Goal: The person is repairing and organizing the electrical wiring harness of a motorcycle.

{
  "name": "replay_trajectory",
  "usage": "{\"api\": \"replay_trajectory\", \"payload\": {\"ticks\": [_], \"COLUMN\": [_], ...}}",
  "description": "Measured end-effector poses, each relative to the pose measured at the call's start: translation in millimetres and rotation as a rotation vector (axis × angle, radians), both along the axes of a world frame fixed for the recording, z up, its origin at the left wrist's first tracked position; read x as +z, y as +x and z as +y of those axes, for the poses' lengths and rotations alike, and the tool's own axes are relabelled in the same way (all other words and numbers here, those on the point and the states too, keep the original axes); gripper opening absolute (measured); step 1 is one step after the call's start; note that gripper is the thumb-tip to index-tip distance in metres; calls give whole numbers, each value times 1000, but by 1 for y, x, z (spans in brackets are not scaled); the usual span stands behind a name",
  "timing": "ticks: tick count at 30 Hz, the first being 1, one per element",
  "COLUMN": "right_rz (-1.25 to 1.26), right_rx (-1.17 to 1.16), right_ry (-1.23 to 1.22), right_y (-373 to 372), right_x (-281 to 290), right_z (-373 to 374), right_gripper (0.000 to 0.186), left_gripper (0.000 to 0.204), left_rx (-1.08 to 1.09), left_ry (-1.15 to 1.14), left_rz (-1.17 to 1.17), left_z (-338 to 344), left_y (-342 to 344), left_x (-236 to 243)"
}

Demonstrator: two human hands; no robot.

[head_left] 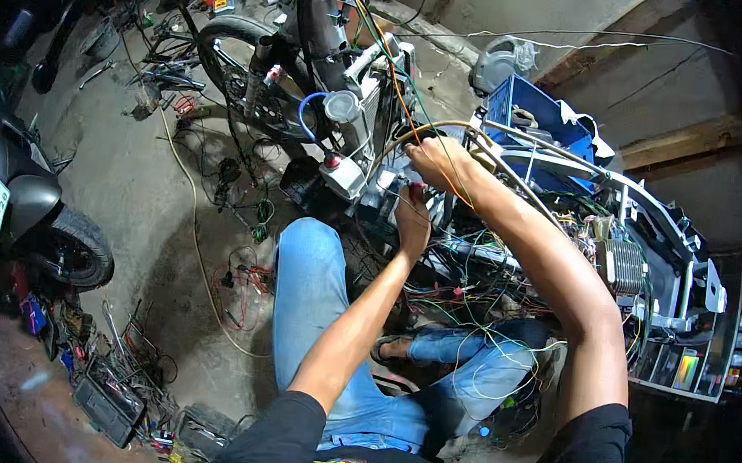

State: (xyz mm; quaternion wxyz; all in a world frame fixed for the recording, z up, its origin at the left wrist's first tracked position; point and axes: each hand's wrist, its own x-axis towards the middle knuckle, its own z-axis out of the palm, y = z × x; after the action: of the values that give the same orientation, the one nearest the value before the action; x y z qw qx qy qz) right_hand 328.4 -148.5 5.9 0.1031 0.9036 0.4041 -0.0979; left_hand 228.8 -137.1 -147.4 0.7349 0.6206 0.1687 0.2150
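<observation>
In front of me is a stripped motorcycle frame [477,133] full of loose wiring. My right hand [439,162] reaches over it, fingers curled closed at the frame's front part; what they hold is hidden. Just below, my left hand [414,218] points up with its fingers bent together against the frame, and what is in its grip is too small to make out. Orange and green wires [396,68] hang from above and cross my right hand. Left of my hands sit a white plastic box with a red cap [342,176] and a round translucent reservoir [342,106] with a blue hose [304,118].
A tangle of wires [472,284] fills the frame's near side, beside a finned metal part [624,268]. Behind stands a blue crate [513,98]. A wheel [233,39] is at the far left. Another motorcycle [34,202] stands left, with tools and cables [115,377] on the floor.
</observation>
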Motion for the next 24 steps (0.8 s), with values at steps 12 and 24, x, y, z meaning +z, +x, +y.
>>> {"api": "replay_trajectory", "payload": {"ticks": [12,24], "right_rz": [-4,-2], "right_rx": [89,132], "right_ry": [-28,43], "right_y": [24,24], "right_x": [-25,-24], "right_z": [8,2], "right_gripper": [13,10], "left_gripper": [12,29], "left_rx": [-115,-30], "left_ry": [-280,-89], "left_rz": [146,223], "left_z": [-4,-10], "left_y": [16,16], "left_x": [-22,-4]}}
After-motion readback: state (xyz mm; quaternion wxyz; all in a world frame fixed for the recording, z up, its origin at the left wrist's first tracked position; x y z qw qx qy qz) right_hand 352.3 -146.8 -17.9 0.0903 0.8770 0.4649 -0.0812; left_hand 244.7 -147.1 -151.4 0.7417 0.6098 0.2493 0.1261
